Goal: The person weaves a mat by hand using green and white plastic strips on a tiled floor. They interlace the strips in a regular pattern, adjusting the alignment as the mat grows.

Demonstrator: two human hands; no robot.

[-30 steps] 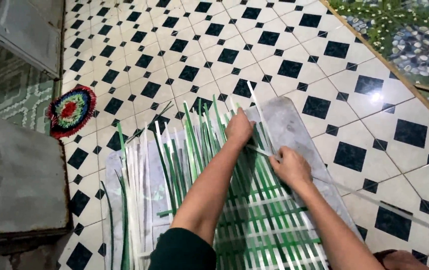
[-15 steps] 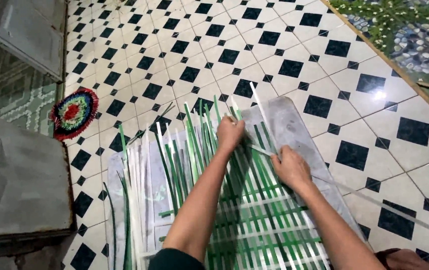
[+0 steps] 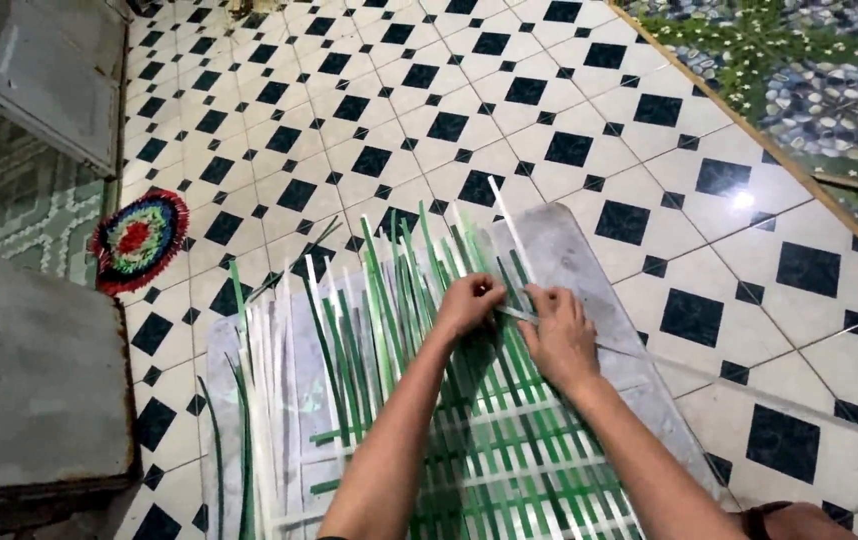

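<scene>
Left hand (image 3: 469, 303) and right hand (image 3: 559, 335) meet at the far edge of the green-and-white strip mat (image 3: 489, 470), lying on a grey board (image 3: 569, 250) on the checkered floor (image 3: 569, 110). Both pinch a pale cross strip (image 3: 729, 385) among the upright strips. Best to keep it flat, snug against the last row, alternating over-under evenly.

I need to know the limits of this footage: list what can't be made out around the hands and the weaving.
- Head view: fingertips of the left hand and right hand curl under, so their grip is unclear.
- Woven mat of green and white strips: near end cut off by the bottom edge, partly hidden under both forearms.
- Grey board: mostly covered by the strips.
</scene>
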